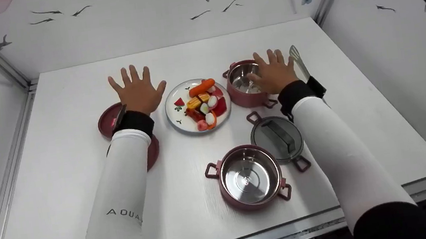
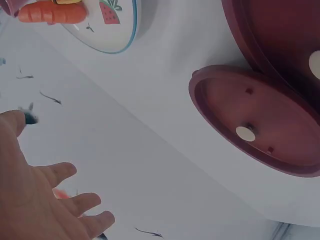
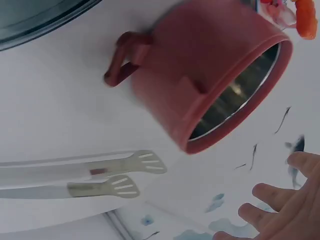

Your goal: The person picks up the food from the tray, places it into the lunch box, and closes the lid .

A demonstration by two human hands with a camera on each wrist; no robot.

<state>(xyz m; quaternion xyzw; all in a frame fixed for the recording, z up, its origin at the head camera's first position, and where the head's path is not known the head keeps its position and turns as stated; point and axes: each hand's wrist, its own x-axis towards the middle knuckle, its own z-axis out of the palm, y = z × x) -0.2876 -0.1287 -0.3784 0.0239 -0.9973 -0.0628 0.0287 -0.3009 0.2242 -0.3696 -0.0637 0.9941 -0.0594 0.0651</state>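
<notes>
My left hand (image 1: 138,94) is spread over the table's left side, fingers straight and nothing in it. Beneath that forearm lie two burgundy lid-like discs, one small (image 2: 260,112) and one larger (image 2: 287,37), each with a pale round piece in the middle. Likewise empty, my right hand (image 1: 274,74) stretches over the far red pot (image 1: 249,99), overlapping its rim in the head view. A slotted utensil (image 1: 299,61) lies beyond that hand, partly hidden by the wrist; two slotted heads (image 3: 145,162) show side by side in the right wrist view.
Between the hands sits a white plate (image 1: 174,118) of toy-like food, including an orange sausage-shaped piece (image 1: 202,87). Nearer me stands a second red pot (image 1: 248,179), with a grey lid (image 1: 275,138) close behind it. White panels with painted fish border the table.
</notes>
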